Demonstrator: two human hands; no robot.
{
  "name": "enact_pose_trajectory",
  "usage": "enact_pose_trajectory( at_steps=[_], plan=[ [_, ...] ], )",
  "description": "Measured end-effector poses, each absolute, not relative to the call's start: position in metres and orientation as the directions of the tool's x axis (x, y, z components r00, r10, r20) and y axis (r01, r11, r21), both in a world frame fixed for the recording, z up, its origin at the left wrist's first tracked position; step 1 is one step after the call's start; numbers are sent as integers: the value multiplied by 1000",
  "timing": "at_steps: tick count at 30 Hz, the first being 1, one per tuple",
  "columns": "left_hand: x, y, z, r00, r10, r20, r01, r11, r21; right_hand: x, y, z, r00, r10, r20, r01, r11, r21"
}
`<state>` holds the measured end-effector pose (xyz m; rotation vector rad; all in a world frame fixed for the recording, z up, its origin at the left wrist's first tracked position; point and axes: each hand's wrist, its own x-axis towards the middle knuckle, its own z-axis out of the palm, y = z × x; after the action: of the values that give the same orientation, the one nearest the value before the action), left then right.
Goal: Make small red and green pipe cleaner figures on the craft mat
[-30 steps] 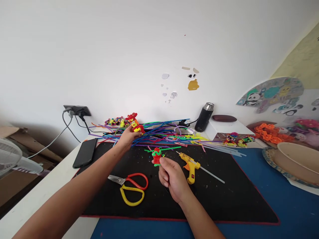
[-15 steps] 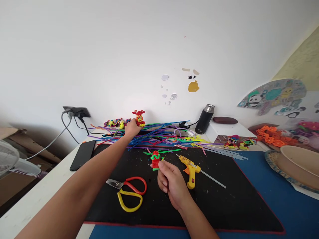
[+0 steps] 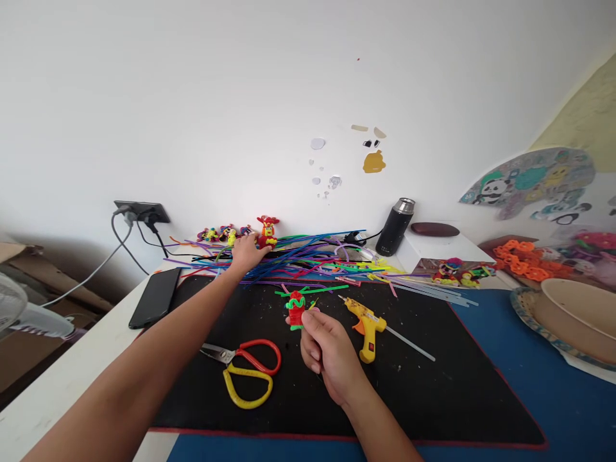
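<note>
Phone (image 3: 154, 297) at 10 o'clock of mat (image 3: 433, 398). Scissors (image 3: 248, 372) at mat's 8 o'clock. L hand (image 3: 248, 251), fingers loosely spread, sits just beside standing red doll (image 3: 267, 232) at 12 o'clock. R hand (image 3: 327, 350) pinches red-green doll (image 3: 295, 310) mid-mat. Glue gun (image 3: 364, 321) at its 2 o'clock.

- left hand (image 3: 245, 251) took the red and yellow figure (image 3: 267, 231) back to the wall, where it's standing now
- fingers (image 3: 256, 244) have loosened and sit just beside it

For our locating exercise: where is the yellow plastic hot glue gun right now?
In the head view, the yellow plastic hot glue gun lies on the black mat, just right of the right hand.
</note>
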<state>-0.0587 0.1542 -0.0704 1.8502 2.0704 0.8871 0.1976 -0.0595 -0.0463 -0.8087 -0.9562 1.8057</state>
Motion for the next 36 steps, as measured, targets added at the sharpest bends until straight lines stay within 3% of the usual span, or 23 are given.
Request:
enact_pose_trajectory(
  at_steps=[4, 8, 10, 13, 17, 23, 36],
  plan=[
    [-47, 116, -62, -171, 940, 294, 746, -71, 662, 197, -59, -46, -366, 922, -123, -415, -280, -866],
    [-24, 66, -50, 33, 977, 210, 589, -189, 786, 198, -58, -46, -344, 931, -121, -426, -270, -863],
    [-11, 46, -43, 166, 980, 110, 339, -161, 927, 198, -57, -47, -324, 938, -123, -437, -264, -860],
    [6, 27, -37, 213, 976, 36, 77, -54, 996, 199, -55, -50, -294, 950, -107, -451, -236, -861],
    [21, 21, -37, 243, 970, -19, -130, 52, 990, 200, -51, -54, -258, 962, -87, -453, -200, -869],
    [22, 23, -40, 284, 959, -8, -115, 42, 993, 202, -48, -56, -234, 970, -69, -457, -172, -872],
    [25, 19, -53, 544, 833, -98, -340, 326, 882, 202, -51, -51, -232, 971, -60, -434, -158, -887]
  ],
)
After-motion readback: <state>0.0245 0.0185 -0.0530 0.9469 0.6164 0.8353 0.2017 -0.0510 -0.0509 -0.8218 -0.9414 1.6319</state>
